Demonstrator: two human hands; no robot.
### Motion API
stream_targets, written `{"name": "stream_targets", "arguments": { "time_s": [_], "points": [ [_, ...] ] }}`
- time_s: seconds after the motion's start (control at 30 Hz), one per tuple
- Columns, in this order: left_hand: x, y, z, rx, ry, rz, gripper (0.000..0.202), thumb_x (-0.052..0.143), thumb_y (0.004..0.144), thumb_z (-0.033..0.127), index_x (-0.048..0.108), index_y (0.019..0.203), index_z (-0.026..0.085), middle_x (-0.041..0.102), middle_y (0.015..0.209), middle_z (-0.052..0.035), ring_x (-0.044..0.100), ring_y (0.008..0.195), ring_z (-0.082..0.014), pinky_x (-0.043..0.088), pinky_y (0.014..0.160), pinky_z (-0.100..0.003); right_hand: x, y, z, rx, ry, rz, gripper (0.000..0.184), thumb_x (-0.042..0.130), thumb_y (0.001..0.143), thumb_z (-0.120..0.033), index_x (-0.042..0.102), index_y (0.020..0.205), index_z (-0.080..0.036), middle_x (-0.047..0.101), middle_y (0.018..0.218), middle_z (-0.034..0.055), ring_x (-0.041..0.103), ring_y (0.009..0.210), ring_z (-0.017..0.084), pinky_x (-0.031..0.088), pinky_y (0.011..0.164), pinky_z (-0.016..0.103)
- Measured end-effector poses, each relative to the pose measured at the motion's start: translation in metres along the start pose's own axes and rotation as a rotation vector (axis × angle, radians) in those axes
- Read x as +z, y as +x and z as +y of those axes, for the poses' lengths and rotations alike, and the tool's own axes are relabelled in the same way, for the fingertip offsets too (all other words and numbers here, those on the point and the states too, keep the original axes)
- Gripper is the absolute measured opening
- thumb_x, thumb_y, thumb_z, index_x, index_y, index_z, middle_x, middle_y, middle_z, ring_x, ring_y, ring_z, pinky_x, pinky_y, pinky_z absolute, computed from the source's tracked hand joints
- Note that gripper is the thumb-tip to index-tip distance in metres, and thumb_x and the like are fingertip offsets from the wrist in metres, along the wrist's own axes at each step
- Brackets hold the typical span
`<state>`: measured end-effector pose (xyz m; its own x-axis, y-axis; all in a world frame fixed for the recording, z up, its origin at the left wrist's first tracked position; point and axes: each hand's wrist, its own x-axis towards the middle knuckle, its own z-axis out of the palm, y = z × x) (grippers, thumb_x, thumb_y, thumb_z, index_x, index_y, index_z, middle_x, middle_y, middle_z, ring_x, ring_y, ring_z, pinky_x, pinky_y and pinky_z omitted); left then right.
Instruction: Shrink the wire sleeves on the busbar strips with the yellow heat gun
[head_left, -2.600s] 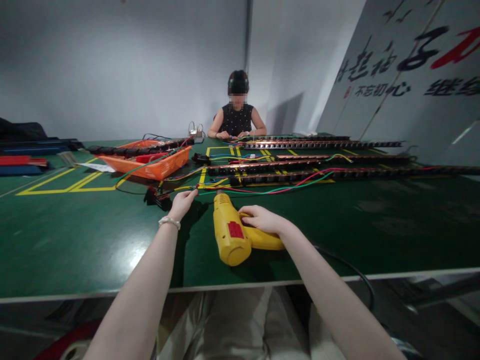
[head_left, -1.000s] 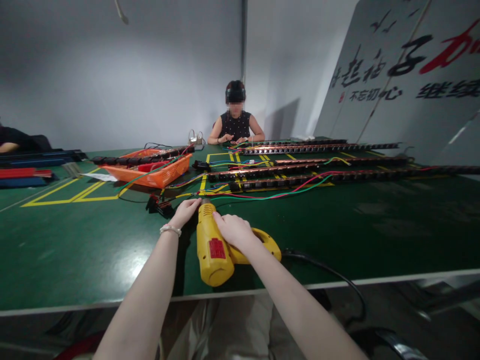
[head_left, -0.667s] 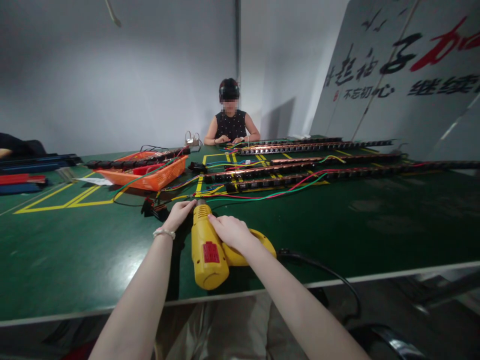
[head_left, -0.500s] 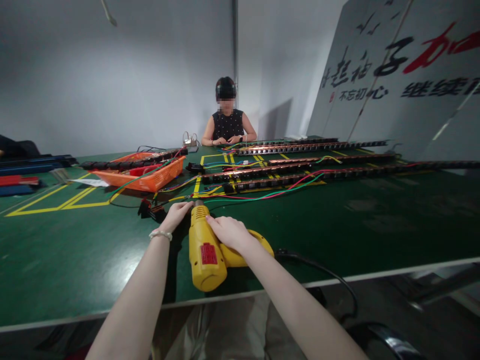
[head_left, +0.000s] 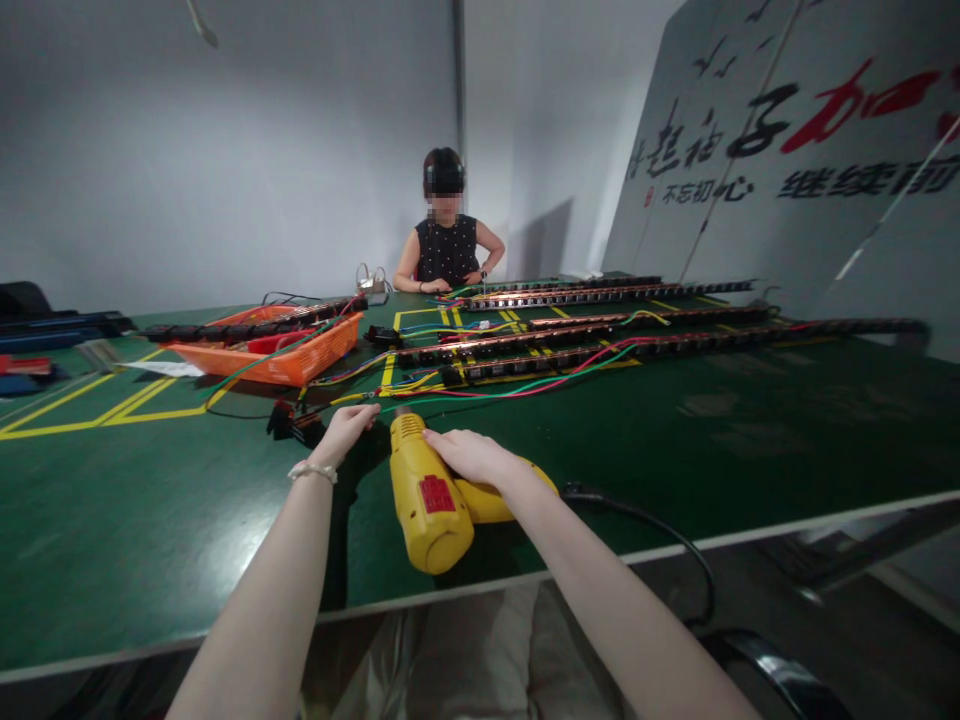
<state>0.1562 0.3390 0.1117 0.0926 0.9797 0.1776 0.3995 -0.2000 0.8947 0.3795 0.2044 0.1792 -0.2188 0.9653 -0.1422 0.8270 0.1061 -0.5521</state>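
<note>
A yellow heat gun [head_left: 420, 480] with a red label points away from me, its metal nozzle towards the wires. My right hand [head_left: 476, 458] is closed around its handle. Left of the nozzle, my left hand [head_left: 349, 430] pinches the end of thin wires, a green wire [head_left: 427, 403] running off to the right from its fingertips. A red wire [head_left: 517, 391] lies just beyond, leading to a long black strip with copper-coloured parts [head_left: 525, 368]. Beside my left hand rests a black connector piece [head_left: 289, 422].
An orange plastic basket [head_left: 307, 362] holding strips and wires stands at the left. More long strips [head_left: 600, 290] lie across the green table [head_left: 187, 520]. A person [head_left: 446, 245] sits at the far side. The gun's black cord [head_left: 652, 520] hangs over the front edge.
The heat gun has swung slightly right, its nozzle drawing away from my left fingertips. My left hand stays near the wires. The seated person's arm has shifted, and the view has turned a little right.
</note>
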Motion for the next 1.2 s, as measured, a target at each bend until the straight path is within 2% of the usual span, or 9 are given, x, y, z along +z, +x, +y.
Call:
{"name": "stream_targets", "arguments": {
  "time_s": [0.1, 0.27, 0.53, 0.67, 0.87, 1.0, 1.2],
  "points": [
    [0.0, -0.002, 0.004, -0.015, -0.025, 0.008, 0.042, 0.062, 0.062, 0.057, 0.061, 0.058, 0.015, 0.053, 0.053, 0.0009, 0.046, 0.056, -0.0128, 0.035, 0.059, -0.026, -0.007, -0.004, 0.01, 0.019, 0.006, 0.005, 0.079, 0.012, 0.088, -0.068, 0.063, 0.117, -0.015, 0.062, 0.122, 0.0163, 0.058, 0.111, 0.03, 0.042, 0.093, 0.04],
    [0.002, -0.006, 0.011, -0.038, -0.048, 0.03, 0.041, 0.063, 0.057, 0.057, 0.058, 0.053, 0.016, 0.053, 0.053, -0.0001, 0.045, 0.056, -0.0133, 0.035, 0.059, -0.027, -0.015, -0.011, 0.03, 0.057, 0.026, 0.041, 0.078, 0.012, 0.087, -0.069, 0.063, 0.116, -0.017, 0.062, 0.122, 0.0147, 0.058, 0.109, 0.031, 0.042, 0.092, 0.041],
    [0.002, -0.003, 0.007, -0.029, -0.033, 0.022, 0.039, 0.06, 0.063, 0.053, 0.055, 0.05, 0.017, 0.054, 0.052, 0.0, 0.046, 0.057, -0.0135, 0.036, 0.063, -0.028, -0.037, -0.025, 0.071, 0.148, 0.052, 0.106, 0.073, 0.016, 0.089, -0.067, 0.065, 0.113, -0.018, 0.064, 0.12, 0.0116, 0.059, 0.108, 0.027, 0.042, 0.09, 0.034],
    [0.003, -0.003, 0.006, -0.025, -0.008, 0.025, 0.038, 0.058, 0.065, 0.052, 0.055, 0.051, 0.017, 0.052, 0.052, 0.0004, 0.046, 0.057, -0.0135, 0.035, 0.062, -0.028, -0.043, -0.033, 0.082, 0.176, 0.041, 0.143, 0.075, 0.013, 0.089, -0.066, 0.066, 0.109, -0.017, 0.066, 0.116, 0.0118, 0.06, 0.105, 0.026, 0.043, 0.086, 0.031],
    [0.007, -0.002, 0.003, -0.012, 0.047, 0.029, 0.042, 0.055, 0.067, 0.056, 0.056, 0.053, 0.017, 0.049, 0.049, 0.0009, 0.042, 0.052, -0.0132, 0.032, 0.057, -0.028, -0.038, -0.032, 0.084, 0.215, -0.03, 0.189, 0.076, 0.01, 0.091, -0.062, 0.066, 0.105, -0.012, 0.066, 0.112, 0.0166, 0.06, 0.105, 0.027, 0.042, 0.086, 0.033],
    [0.007, -0.001, 0.001, -0.004, 0.053, 0.043, 0.046, 0.051, 0.069, 0.06, 0.054, 0.053, 0.017, 0.048, 0.049, 0.0009, 0.041, 0.052, -0.0133, 0.031, 0.057, -0.028, -0.037, -0.031, 0.08, 0.245, -0.06, 0.199, 0.075, 0.009, 0.092, -0.06, 0.063, 0.111, -0.011, 0.065, 0.113, 0.0177, 0.06, 0.105, 0.027, 0.042, 0.087, 0.034],
    [0.01, -0.003, 0.002, -0.006, 0.164, 0.055, 0.05, 0.045, 0.072, 0.063, 0.052, 0.051, 0.018, 0.045, 0.046, 0.0013, 0.039, 0.048, -0.0134, 0.027, 0.053, -0.028, -0.027, -0.027, 0.059, 0.227, -0.104, 0.165, 0.071, 0.008, 0.093, -0.055, 0.06, 0.117, -0.013, 0.063, 0.119, 0.0175, 0.057, 0.111, 0.029, 0.041, 0.091, 0.037]
  ]
}}
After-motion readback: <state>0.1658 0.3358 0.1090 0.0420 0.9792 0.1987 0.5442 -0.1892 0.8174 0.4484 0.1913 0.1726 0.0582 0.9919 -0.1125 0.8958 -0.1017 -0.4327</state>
